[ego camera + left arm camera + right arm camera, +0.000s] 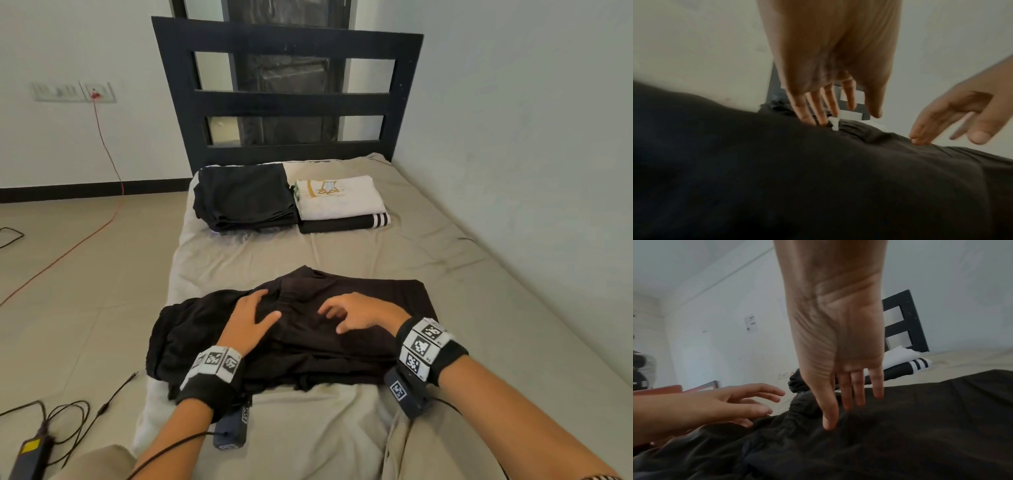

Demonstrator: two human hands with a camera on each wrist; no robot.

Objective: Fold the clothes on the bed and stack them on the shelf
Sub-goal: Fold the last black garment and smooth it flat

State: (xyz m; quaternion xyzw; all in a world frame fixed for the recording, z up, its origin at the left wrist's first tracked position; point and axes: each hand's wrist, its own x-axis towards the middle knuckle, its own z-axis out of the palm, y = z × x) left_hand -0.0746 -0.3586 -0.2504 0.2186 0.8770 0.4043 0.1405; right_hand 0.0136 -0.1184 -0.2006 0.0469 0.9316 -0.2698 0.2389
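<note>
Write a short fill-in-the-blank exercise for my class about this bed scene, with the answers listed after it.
1. Both hands rest on a crumpled ____ garment near the foot of the bed.
2. The white folded shirt lies on top of a black item with white ____.
3. The left hand has its fingers ____, gripping nothing.

Missing words: black; stripes; spread

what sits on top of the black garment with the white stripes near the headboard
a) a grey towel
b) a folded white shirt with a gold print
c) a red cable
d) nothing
b: in the head view a folded white shirt with a gold print lies on the striped black garment, beside the folded black pile.
</note>
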